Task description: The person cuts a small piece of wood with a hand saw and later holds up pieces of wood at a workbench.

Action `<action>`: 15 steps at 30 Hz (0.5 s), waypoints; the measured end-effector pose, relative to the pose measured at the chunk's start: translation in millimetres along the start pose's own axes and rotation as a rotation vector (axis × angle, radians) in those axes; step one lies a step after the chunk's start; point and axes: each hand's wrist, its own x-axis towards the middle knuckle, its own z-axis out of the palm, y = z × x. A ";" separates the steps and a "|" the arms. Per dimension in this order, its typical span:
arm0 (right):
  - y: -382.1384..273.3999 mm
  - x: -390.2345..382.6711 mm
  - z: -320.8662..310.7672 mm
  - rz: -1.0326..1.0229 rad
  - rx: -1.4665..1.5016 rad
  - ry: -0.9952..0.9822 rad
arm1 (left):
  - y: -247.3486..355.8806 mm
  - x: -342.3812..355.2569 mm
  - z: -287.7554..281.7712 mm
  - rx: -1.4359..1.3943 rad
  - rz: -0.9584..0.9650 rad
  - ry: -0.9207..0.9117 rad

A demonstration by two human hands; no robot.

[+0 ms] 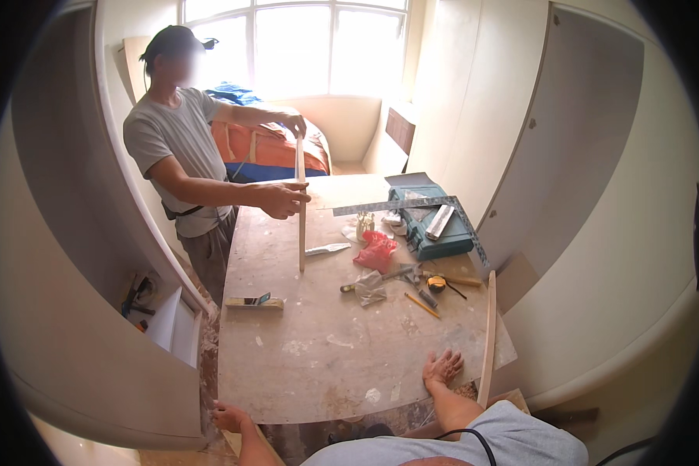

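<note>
My right hand (443, 368) lies flat on the near right part of the worktable (287, 380), fingers spread and holding nothing. Just to its right, a pale wooden strip (488, 334) runs along the table's edge. My left hand (230, 417) is low at the table's near left corner, beside the cabinet edge. Its fingers look curled, but whatever they grip is hidden. Across the table, a co-worker (182, 147) grips a thin wooden batten (301, 210) with both hands. A yellow pencil (422, 305) and a tape measure (436, 284) lie beyond my right hand.
A green tool case (441, 245) carries a metal framing square (380, 206). Near it lie a red plastic bag (377, 250) and several hand tools. A small wooden block (245, 302) sits on the table's left side. Curved cabinets (78, 326) flank the table.
</note>
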 end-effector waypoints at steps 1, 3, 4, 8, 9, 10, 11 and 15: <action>1.4 1.2 -1.8 -0.001 0.006 0.003 | 2.1 -4.5 -1.7 0.000 0.009 0.013; 7.3 3.7 -1.8 0.003 -0.004 0.006 | 3.6 -12.9 -5.7 0.002 -0.005 -0.013; 8.4 4.2 -1.7 0.002 -0.009 0.005 | 6.3 -15.8 -11.1 0.002 -0.023 -0.031; 15.6 3.1 7.0 -0.030 -0.080 0.006 | -13.3 -17.0 -1.2 -0.044 -0.016 -0.096; 15.7 3.9 13.3 -0.028 -0.099 0.030 | -20.4 -11.6 7.2 -0.075 -0.073 -0.156; 10.5 -1.4 21.1 -0.046 -0.108 0.035 | -29.9 3.4 17.0 0.022 0.081 -0.128; 6.8 -4.2 27.5 -0.103 -0.109 -0.011 | -40.0 18.9 21.1 0.135 0.219 -0.103; 30.5 17.3 27.8 -0.020 -0.167 0.089 | 22.3 -31.5 0.5 -0.054 -0.052 -0.113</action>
